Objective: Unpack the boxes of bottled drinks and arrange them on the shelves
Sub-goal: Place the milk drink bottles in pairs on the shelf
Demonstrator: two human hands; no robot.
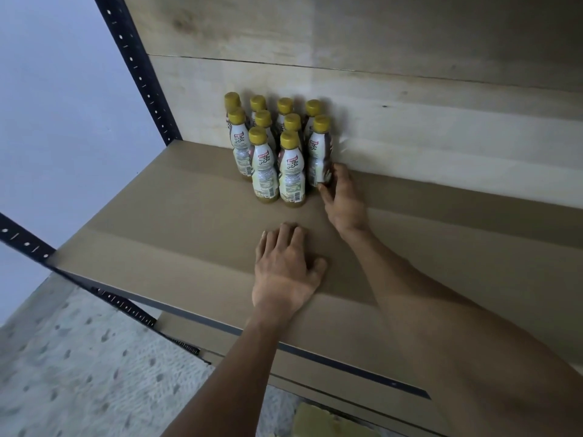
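Yellowish, a pale patch (325, 419) at the bottom edge is cut off, and you cannot tell what it is. Beside it lies speckled floor (79, 373). Your right forearm hides part of the front rail of the shelf (157, 216).

Your left hand (284, 269) lies palm down on that cardboard-lined shelf, fingers relaxed and slightly bent, holding nothing. Further in, your right hand (342, 200) grips the lower part of the end bottle (318, 156), thumb in front and fingers behind, so its base is hidden.

It stands upright at the right side of the cluster of bottles (271, 152), ten yellow caps in all, packed close near the back. The rear ones show little beyond their caps, and the small label print is too blurred to read.

Behind them rises the wooden back panel (410, 121). At the left stands a dark perforated upright (138, 67).
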